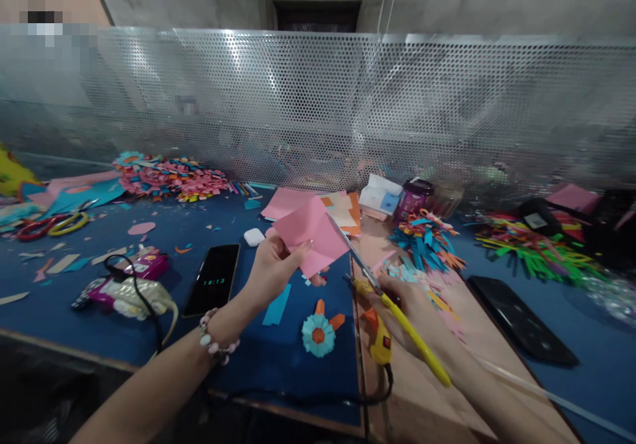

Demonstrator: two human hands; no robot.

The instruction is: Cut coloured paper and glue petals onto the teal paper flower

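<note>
My left hand (272, 265) pinches a folded pink paper sheet (313, 233) and holds it up above the blue table (163, 232). My right hand (412, 308) grips yellow-handled scissors (397, 315); their blades reach up to the paper's right edge. Below the paper lies a teal and orange paper flower (320, 333). A yellow glue gun (380, 341) rests beside my right hand, its black cord trailing off the table edge.
A black phone (212, 278) with a lit screen and a white earbud case (254, 236) lie to the left. Piles of cut coloured paper (169, 177), a purple jar (411, 199), another dark phone (521, 321) and a perforated metal screen (318, 106) surround the work area.
</note>
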